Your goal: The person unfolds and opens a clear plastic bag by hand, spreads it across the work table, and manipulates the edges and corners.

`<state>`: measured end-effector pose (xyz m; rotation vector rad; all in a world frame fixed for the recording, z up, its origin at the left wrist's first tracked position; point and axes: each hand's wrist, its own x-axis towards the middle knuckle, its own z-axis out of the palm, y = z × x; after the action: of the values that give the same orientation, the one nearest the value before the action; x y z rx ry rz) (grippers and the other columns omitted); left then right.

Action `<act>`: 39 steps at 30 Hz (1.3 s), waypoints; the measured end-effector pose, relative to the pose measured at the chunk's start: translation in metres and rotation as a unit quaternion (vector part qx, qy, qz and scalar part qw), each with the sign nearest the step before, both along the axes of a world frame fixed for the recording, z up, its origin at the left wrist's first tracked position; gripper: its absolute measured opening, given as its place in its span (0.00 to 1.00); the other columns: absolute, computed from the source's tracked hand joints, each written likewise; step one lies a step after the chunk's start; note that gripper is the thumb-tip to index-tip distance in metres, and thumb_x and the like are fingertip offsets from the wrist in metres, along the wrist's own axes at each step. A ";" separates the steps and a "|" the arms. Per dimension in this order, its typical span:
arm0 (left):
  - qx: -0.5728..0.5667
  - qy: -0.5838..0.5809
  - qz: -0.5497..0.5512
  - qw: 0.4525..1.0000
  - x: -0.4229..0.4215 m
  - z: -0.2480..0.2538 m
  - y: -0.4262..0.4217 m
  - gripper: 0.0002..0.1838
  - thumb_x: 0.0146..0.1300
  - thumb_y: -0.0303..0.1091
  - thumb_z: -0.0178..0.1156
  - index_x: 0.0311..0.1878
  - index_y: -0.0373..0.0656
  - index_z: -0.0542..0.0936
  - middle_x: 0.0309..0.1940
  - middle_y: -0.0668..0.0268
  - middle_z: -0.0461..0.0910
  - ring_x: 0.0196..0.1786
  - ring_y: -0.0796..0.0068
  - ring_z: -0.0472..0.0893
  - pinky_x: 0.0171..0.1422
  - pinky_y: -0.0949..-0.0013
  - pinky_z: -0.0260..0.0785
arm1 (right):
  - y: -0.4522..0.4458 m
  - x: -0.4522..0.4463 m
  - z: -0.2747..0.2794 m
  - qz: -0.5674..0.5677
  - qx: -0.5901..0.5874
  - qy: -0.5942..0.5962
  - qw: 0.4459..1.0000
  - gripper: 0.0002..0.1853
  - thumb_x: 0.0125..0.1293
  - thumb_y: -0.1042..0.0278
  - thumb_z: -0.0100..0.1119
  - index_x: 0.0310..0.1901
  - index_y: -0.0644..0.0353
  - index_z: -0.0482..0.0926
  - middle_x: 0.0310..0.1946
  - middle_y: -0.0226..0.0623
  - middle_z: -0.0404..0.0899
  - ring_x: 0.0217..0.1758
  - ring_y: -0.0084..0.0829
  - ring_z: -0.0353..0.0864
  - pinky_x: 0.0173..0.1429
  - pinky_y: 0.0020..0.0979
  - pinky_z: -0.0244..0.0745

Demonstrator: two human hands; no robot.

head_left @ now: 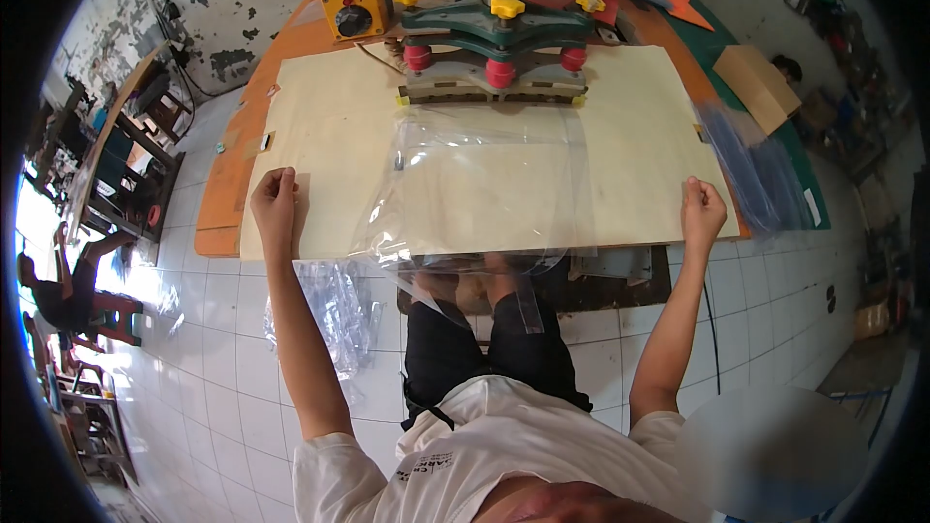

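My left hand (275,203) is closed over the left part of a pale cream board (329,136), and nothing shows in its fingers. Near the board's right edge, my right hand (704,208) is also closed, with nothing visible in it. Between the hands lies a clear plastic sheet or bag (484,184), apart from both. Its far end reaches the front bar of a press machine (494,87) with red and yellow knobs. The near end hangs over the board's front edge above my legs.
A yellow control box (356,8) with a black dial stands left of the press. Stacked clear plastic sheets (756,169) and a cardboard box (756,87) are at the right. More clear plastic (334,315) hangs low at the left. Another person (68,286) sits far left.
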<state>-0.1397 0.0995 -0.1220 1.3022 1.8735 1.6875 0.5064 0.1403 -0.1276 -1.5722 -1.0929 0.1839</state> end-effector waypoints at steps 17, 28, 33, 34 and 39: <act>0.002 -0.004 -0.010 1.000 -0.001 0.000 0.000 0.13 0.69 0.37 0.61 0.39 0.34 0.82 0.25 0.70 0.78 0.29 0.85 0.74 0.35 0.78 0.66 | -0.005 -0.007 0.007 0.009 0.005 -0.007 1.000 0.14 0.67 0.62 0.64 0.34 0.68 0.83 0.18 0.24 0.72 0.20 0.15 0.65 0.26 0.24 0.61; -0.002 -0.005 0.000 1.000 0.004 0.002 0.000 0.13 0.70 0.37 0.60 0.36 0.36 0.81 0.24 0.73 0.76 0.29 0.86 0.72 0.35 0.79 0.63 | -0.004 -0.006 0.005 0.006 -0.007 0.014 1.000 0.14 0.66 0.62 0.65 0.34 0.67 0.83 0.18 0.23 0.72 0.21 0.15 0.65 0.26 0.23 0.61; -0.002 -0.002 0.004 1.000 0.004 0.003 -0.002 0.13 0.70 0.37 0.60 0.38 0.35 0.82 0.25 0.73 0.76 0.29 0.86 0.72 0.34 0.79 0.63 | -0.006 -0.007 0.006 0.016 0.010 -0.013 1.000 0.14 0.66 0.61 0.65 0.34 0.68 0.83 0.19 0.23 0.72 0.22 0.15 0.66 0.27 0.23 0.61; -0.006 -0.001 0.001 1.000 0.004 0.004 -0.003 0.13 0.69 0.38 0.61 0.39 0.34 0.82 0.25 0.71 0.77 0.29 0.85 0.73 0.35 0.78 0.65 | -0.006 -0.006 0.004 0.017 0.008 -0.013 1.000 0.14 0.66 0.61 0.65 0.34 0.68 0.83 0.19 0.23 0.72 0.22 0.15 0.66 0.27 0.23 0.61; -0.011 0.006 0.009 1.000 0.005 0.003 -0.002 0.15 0.68 0.39 0.62 0.40 0.33 0.82 0.26 0.69 0.79 0.30 0.83 0.75 0.36 0.77 0.67 | -0.001 -0.007 0.009 0.016 -0.046 -0.017 0.999 0.14 0.65 0.60 0.64 0.34 0.66 0.83 0.19 0.26 0.74 0.23 0.20 0.69 0.30 0.27 0.66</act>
<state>-0.1350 0.0977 -0.1186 1.2928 1.9103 1.6682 0.4994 0.1392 -0.1184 -1.6454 -1.1508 0.2322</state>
